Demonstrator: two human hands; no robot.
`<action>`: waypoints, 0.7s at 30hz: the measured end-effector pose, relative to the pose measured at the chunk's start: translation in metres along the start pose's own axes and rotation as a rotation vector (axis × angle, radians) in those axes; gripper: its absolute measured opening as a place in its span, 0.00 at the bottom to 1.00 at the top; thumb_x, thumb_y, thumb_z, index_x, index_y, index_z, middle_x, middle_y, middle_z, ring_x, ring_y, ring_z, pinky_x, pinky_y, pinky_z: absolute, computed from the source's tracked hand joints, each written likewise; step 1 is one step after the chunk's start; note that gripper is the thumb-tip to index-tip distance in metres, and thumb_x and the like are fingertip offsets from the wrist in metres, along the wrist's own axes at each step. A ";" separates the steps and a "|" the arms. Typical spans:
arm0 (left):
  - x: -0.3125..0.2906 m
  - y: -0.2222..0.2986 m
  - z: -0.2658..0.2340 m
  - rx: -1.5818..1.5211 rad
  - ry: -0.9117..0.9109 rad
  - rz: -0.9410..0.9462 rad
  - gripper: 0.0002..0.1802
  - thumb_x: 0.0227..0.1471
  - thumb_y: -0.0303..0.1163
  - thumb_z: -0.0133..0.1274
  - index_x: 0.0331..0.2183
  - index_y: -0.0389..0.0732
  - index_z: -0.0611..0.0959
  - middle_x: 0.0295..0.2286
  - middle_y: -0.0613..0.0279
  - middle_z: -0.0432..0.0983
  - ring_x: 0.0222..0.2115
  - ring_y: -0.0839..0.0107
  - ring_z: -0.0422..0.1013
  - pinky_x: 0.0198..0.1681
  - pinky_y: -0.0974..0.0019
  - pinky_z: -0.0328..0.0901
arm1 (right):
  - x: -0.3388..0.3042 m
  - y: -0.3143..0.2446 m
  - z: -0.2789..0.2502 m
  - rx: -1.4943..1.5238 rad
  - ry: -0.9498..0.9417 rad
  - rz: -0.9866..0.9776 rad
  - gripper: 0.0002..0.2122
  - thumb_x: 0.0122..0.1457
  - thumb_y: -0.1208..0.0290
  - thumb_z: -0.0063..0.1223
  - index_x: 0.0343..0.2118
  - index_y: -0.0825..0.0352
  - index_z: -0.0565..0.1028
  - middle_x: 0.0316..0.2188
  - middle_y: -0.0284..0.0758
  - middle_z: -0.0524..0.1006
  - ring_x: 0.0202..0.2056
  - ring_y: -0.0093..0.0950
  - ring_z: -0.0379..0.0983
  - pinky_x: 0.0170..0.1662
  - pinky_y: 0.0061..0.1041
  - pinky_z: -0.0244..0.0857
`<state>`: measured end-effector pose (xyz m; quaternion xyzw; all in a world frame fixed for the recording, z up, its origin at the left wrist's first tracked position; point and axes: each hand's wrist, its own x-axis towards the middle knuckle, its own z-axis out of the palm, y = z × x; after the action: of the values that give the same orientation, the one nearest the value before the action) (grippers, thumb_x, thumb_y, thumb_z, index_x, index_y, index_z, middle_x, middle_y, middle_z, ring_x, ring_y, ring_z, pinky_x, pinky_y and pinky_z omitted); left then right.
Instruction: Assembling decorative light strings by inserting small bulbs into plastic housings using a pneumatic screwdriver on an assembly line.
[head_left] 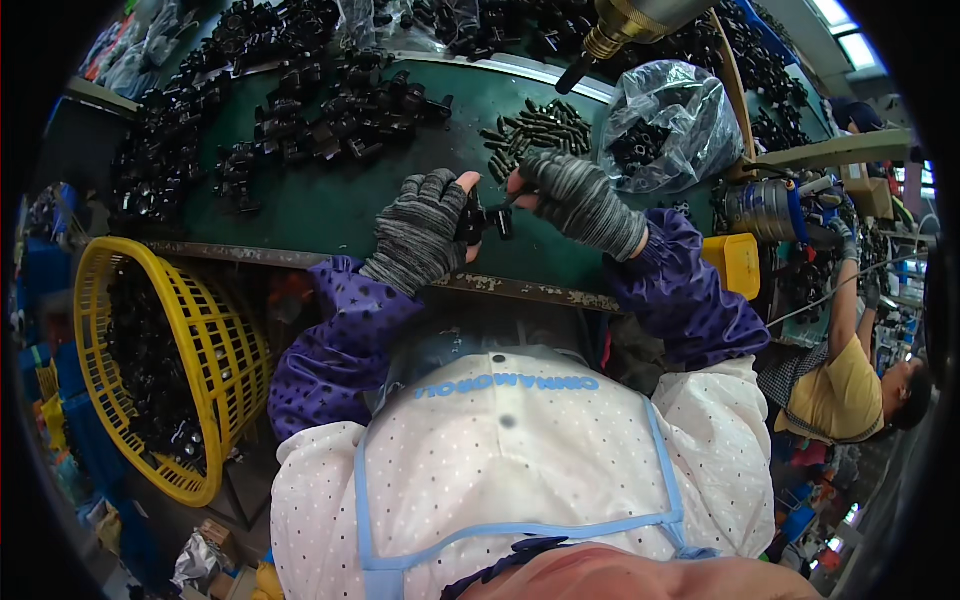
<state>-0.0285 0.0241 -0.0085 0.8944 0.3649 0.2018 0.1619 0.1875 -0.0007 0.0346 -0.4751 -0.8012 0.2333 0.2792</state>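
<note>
My left hand point(425, 225), in a grey striped fingerless glove, grips a black moulded part point(484, 222) over the near side of the green bench. The part has a short cylinder-like arm sticking out to the right. My right hand point(580, 197), gloved the same way, is closed in a pinch beside that part's right end. What lies between its fingertips is too small and dark to make out. Just beyond my right hand is a pile of small dark screw-like pieces point(540, 127). A heap of similar black parts point(345, 120) lies farther left on the bench.
A powered driver point(625, 28) hangs overhead. A clear plastic bag point(672, 125) with black pieces stands right of the pile. A yellow basket point(215, 400) full of black parts is at left, and a yellow bin point(732, 265) at right. Another person point(845, 390) works at far right.
</note>
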 end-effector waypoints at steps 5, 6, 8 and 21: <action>0.002 0.006 -0.003 -0.001 0.068 0.007 0.41 0.24 0.35 0.63 0.47 0.46 0.68 0.39 0.56 0.66 0.40 0.55 0.63 0.43 0.58 0.62 | 0.006 -0.010 0.011 -0.016 -0.016 -0.166 0.10 0.44 0.77 0.58 0.31 0.66 0.73 0.26 0.36 0.73 0.28 0.33 0.73 0.28 0.28 0.66; 0.001 0.007 -0.002 -0.008 0.098 0.014 0.40 0.24 0.34 0.63 0.46 0.46 0.68 0.40 0.55 0.66 0.40 0.55 0.63 0.43 0.57 0.62 | 0.008 -0.013 0.007 -0.225 -0.059 -0.212 0.07 0.48 0.70 0.54 0.30 0.65 0.73 0.25 0.35 0.72 0.25 0.34 0.70 0.26 0.29 0.64; 0.000 0.006 0.001 -0.015 0.134 0.021 0.40 0.24 0.34 0.63 0.46 0.46 0.69 0.40 0.55 0.66 0.40 0.55 0.63 0.42 0.57 0.62 | 0.012 -0.025 0.006 -0.455 -0.136 -0.217 0.08 0.50 0.66 0.52 0.30 0.65 0.73 0.24 0.35 0.72 0.25 0.33 0.69 0.25 0.28 0.63; 0.015 0.006 0.004 -0.041 0.333 0.076 0.39 0.27 0.34 0.61 0.47 0.44 0.68 0.40 0.52 0.66 0.40 0.53 0.63 0.44 0.57 0.61 | 0.113 0.020 -0.184 0.702 0.405 -0.069 0.23 0.49 0.64 0.55 0.47 0.68 0.63 0.42 0.43 0.69 0.40 0.35 0.70 0.40 0.36 0.68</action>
<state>-0.0134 0.0297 -0.0052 0.8583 0.3486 0.3602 0.1095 0.2789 0.1285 0.1828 -0.3601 -0.6170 0.3851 0.5842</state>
